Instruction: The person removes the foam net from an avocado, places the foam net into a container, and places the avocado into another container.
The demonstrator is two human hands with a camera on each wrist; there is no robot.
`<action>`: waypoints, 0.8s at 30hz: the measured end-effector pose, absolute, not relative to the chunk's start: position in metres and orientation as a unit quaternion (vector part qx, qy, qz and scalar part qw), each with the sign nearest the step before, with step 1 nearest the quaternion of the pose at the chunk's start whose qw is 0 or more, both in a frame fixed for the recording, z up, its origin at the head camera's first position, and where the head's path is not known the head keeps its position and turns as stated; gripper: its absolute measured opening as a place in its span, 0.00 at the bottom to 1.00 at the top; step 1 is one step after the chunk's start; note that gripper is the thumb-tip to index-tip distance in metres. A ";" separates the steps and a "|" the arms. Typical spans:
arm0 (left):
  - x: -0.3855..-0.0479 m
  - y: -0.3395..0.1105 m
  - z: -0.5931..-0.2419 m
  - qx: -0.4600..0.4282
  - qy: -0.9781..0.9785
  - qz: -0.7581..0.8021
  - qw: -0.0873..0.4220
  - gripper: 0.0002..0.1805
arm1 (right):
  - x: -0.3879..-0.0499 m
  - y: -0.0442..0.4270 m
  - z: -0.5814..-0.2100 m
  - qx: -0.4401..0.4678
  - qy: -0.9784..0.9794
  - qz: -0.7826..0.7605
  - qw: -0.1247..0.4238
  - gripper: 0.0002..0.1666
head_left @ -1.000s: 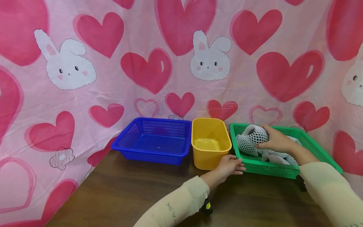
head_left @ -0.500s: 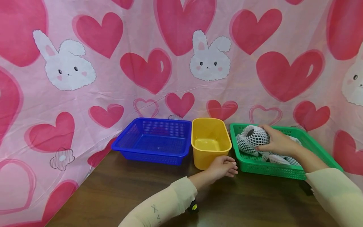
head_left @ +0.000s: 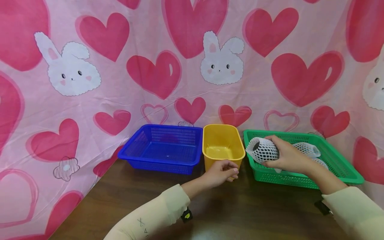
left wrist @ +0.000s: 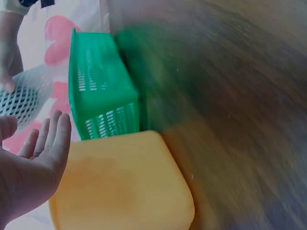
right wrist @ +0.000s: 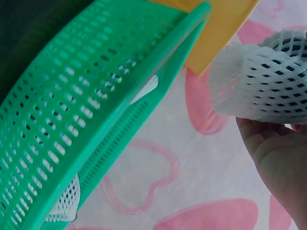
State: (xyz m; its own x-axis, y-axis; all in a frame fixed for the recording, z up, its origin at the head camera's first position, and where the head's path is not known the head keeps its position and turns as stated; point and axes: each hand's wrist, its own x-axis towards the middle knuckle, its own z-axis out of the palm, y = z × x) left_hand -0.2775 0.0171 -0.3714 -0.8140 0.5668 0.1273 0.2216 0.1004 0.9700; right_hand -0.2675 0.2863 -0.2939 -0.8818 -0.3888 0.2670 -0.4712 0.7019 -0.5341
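My right hand grips a dark rounded object in a white foam fruit net. It is lifted over the left end of the green basket; the right wrist view shows the net above the basket's rim. What the dark object is, I cannot tell. More white foam nets lie in the basket, partly behind my right hand and wrist. My left hand hovers in front of the yellow bin, holding nothing. In the left wrist view its fingers are nearly straight.
A blue basket with slotted walls stands left of the yellow bin. All three containers stand in a row on the brown wooden table. Behind them hangs a pink cloth with hearts and rabbits.
My right hand has lifted the netted object out of the pile and tipped it slightly leftward. My left hand has moved left, from the green basket's corner to before the yellow bin.
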 end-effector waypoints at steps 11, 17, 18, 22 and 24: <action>-0.274 -0.017 -0.363 0.270 0.737 0.607 0.124 0.15 | -0.255 0.262 -0.308 0.256 -0.916 0.307 0.045 0.47; -0.274 -0.031 -0.370 0.276 0.759 0.581 0.102 0.14 | -0.249 0.245 -0.321 0.265 -0.915 0.301 0.047 0.46; -0.274 -0.033 -0.372 0.275 0.766 0.573 0.097 0.14 | -0.248 0.242 -0.324 0.268 -0.914 0.302 0.045 0.46; -0.274 -0.041 -0.379 0.278 0.794 0.535 0.072 0.12 | -0.243 0.233 -0.335 0.270 -0.915 0.297 0.036 0.47; -0.274 -0.044 -0.382 0.280 0.807 0.517 0.058 0.11 | -0.241 0.230 -0.341 0.274 -0.918 0.286 0.038 0.47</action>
